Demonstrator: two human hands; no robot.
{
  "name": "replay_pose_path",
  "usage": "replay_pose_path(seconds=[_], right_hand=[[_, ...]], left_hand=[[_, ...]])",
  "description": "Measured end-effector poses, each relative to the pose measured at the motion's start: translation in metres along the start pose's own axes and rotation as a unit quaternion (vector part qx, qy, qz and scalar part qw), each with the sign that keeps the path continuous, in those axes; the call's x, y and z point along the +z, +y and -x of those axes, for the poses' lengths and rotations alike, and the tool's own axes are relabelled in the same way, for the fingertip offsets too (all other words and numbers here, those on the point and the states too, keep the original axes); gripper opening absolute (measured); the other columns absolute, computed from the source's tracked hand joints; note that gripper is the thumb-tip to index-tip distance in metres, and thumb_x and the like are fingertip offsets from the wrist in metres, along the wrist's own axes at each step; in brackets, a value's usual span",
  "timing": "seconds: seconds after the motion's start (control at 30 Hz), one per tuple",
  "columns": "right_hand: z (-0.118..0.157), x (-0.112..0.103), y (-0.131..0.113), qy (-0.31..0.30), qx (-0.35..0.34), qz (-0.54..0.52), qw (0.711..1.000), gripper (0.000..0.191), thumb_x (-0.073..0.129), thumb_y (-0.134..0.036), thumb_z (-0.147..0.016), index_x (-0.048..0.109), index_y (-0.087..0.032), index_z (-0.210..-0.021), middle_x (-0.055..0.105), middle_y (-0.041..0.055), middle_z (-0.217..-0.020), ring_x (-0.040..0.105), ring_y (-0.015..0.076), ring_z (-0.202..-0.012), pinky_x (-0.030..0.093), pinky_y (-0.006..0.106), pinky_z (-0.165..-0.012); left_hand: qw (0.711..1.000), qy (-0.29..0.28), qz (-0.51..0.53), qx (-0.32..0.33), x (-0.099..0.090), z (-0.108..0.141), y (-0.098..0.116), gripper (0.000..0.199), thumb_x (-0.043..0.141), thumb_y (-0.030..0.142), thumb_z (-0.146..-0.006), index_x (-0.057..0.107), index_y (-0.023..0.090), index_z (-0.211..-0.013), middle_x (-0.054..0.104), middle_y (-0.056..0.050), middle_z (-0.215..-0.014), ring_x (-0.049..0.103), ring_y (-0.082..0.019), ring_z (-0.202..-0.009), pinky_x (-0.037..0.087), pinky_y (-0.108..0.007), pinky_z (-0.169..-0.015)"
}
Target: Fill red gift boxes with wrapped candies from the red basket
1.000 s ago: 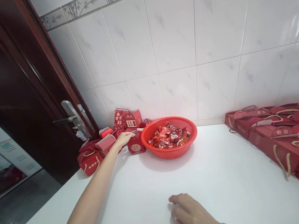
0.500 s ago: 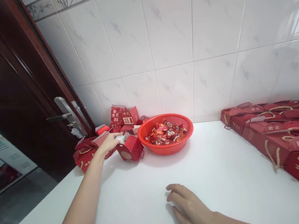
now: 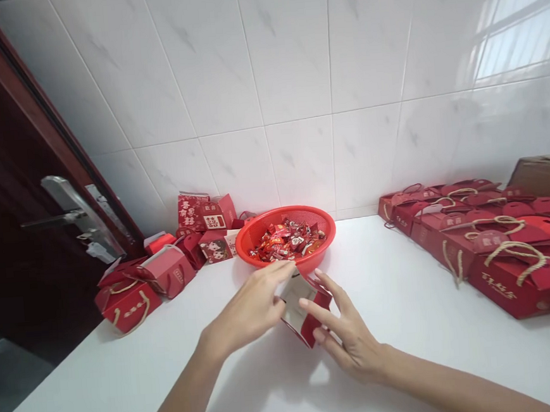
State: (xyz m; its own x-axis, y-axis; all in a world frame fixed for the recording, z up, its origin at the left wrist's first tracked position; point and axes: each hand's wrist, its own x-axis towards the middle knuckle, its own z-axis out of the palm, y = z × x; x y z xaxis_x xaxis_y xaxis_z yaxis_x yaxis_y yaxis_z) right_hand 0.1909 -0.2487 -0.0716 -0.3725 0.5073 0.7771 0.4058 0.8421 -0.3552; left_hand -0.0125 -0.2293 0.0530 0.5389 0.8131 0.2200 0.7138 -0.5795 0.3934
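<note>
A small red cardboard gift box [image 3: 294, 305] is tilted with its white inside facing me, just in front of the candy basket. My left hand [image 3: 252, 306] grips its left edge, thumb low and fingers over the top. At the box's right side, my right hand [image 3: 349, 336] holds it with spread fingers, some at the rim and some on the outer wall. Behind it, a red plastic basket [image 3: 248, 233] contains wrapped candies [image 3: 290, 240]. The box's far sides are hidden.
Several red gift boxes [image 3: 168, 271] cluster at the left, by a dark door with a metal handle [image 3: 67, 200]. Rows of closed red boxes with rope handles [image 3: 514, 285] fill the right. A brown carton [image 3: 542, 175] stands behind them, and a tiled wall [image 3: 300, 159] backs the white table.
My left hand has brought the red box from the left cluster to the middle front. My right hand has moved up to it. The view has shifted right.
</note>
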Motion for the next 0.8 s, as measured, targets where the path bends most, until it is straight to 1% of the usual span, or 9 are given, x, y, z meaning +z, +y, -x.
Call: replay_pose_path(seconds=[0.03,0.1,0.17,0.23,0.33,0.4,0.5,0.63,0.8], right_hand=[[0.000,-0.002,-0.001,-0.001,0.018,0.004,1.000,0.051,0.045,-0.025,-0.098,0.041,-0.036,-0.147,0.011,0.0070,-0.164,0.030,0.0323,-0.147,0.040,0.052,-0.113],[-0.001,-0.006,-0.001,0.003,0.079,-0.006,0.997,0.043,0.045,-0.032,-0.099,0.050,-0.032,-0.141,0.019,0.0089,-0.162,0.036,0.0314,-0.144,0.041,0.050,-0.113],[-0.002,-0.010,0.000,0.012,0.154,-0.039,0.987,0.038,0.045,-0.039,-0.099,0.056,-0.029,-0.135,0.034,0.0118,-0.155,0.043,0.0294,-0.139,0.043,0.047,-0.111],[-0.004,-0.014,0.002,0.027,0.219,-0.082,0.972,0.037,0.047,-0.044,-0.098,0.059,-0.026,-0.128,0.046,0.0128,-0.147,0.048,0.0279,-0.134,0.045,0.044,-0.109],[-0.009,-0.019,0.006,0.066,0.283,-0.139,0.947,0.034,0.051,-0.048,-0.094,0.062,-0.024,-0.115,0.055,0.0118,-0.137,0.055,0.0270,-0.126,0.048,0.042,-0.103],[-0.013,-0.023,0.008,0.074,0.304,-0.174,0.934,0.031,0.053,-0.047,-0.092,0.063,-0.023,-0.110,0.061,0.0104,-0.130,0.058,0.0264,-0.121,0.048,0.041,-0.102],[-0.018,-0.030,0.011,0.034,0.315,-0.239,0.918,0.033,0.055,-0.036,-0.085,0.062,-0.022,-0.114,0.065,0.0078,-0.125,0.061,0.0253,-0.114,0.049,0.041,-0.100],[-0.023,-0.038,0.014,-0.017,0.356,-0.323,0.877,0.050,0.052,-0.022,-0.071,0.062,-0.021,-0.121,0.066,0.0068,-0.124,0.064,0.0238,-0.104,0.053,0.038,-0.088],[-0.024,-0.040,0.019,-0.045,0.378,-0.394,0.837,0.066,0.051,-0.017,-0.062,0.061,-0.025,-0.127,0.064,0.0051,-0.128,0.061,0.0242,-0.108,0.053,0.034,-0.082]], left_hand=[[1.000,-0.012,0.008,0.015,0.006,-0.001,0.004,0.065,0.045,0.005,-0.071,0.062,0.023,-0.130,0.062,-0.005,-0.136,0.056,-0.027,-0.126,0.050,-0.035,-0.100],[0.999,-0.028,0.027,0.023,0.013,-0.003,0.008,0.062,0.044,0.005,-0.073,0.061,0.023,-0.129,0.065,-0.006,-0.130,0.059,-0.026,-0.122,0.051,-0.035,-0.096],[0.998,-0.036,0.043,0.017,0.015,-0.005,0.006,0.062,0.046,0.008,-0.076,0.058,0.024,-0.135,0.062,-0.005,-0.136,0.056,-0.027,-0.127,0.048,-0.037,-0.103],[0.997,-0.046,0.056,0.003,0.016,-0.007,0.000,0.063,0.053,0.017,-0.081,0.051,0.025,-0.143,0.053,-0.004,-0.148,0.048,-0.029,-0.136,0.041,-0.040,-0.112],[0.995,-0.075,0.062,-0.027,0.014,-0.008,-0.009,0.070,0.065,0.035,-0.081,0.046,0.025,-0.148,0.043,-0.005,-0.155,0.040,-0.033,-0.142,0.037,-0.043,-0.116],[0.993,-0.086,0.060,-0.045,0.012,-0.008,-0.013,0.077,0.068,0.046,-0.080,0.044,0.026,-0.150,0.040,-0.007,-0.157,0.038,-0.036,-0.143,0.038,-0.045,-0.114],[0.988,-0.112,0.065,-0.086,0.010,-0.008,-0.018,0.094,0.071,0.058,-0.076,0.033,0.022,-0.155,0.031,-0.011,-0.161,0.030,-0.038,-0.147,0.035,-0.048,-0.116],[0.976,-0.146,0.109,-0.119,0.011,-0.008,-0.026,0.108,0.073,0.063,-0.072,0.023,0.022,-0.158,0.021,-0.013,-0.164,0.021,-0.036,-0.150,0.027,-0.048,-0.119],[0.954,-0.168,0.214,-0.124,0.017,-0.004,-0.044,0.119,0.075,0.065,-0.069,0.012,0.022,-0.160,0.012,-0.011,-0.166,0.017,-0.034,-0.152,0.025,-0.045,-0.120]])
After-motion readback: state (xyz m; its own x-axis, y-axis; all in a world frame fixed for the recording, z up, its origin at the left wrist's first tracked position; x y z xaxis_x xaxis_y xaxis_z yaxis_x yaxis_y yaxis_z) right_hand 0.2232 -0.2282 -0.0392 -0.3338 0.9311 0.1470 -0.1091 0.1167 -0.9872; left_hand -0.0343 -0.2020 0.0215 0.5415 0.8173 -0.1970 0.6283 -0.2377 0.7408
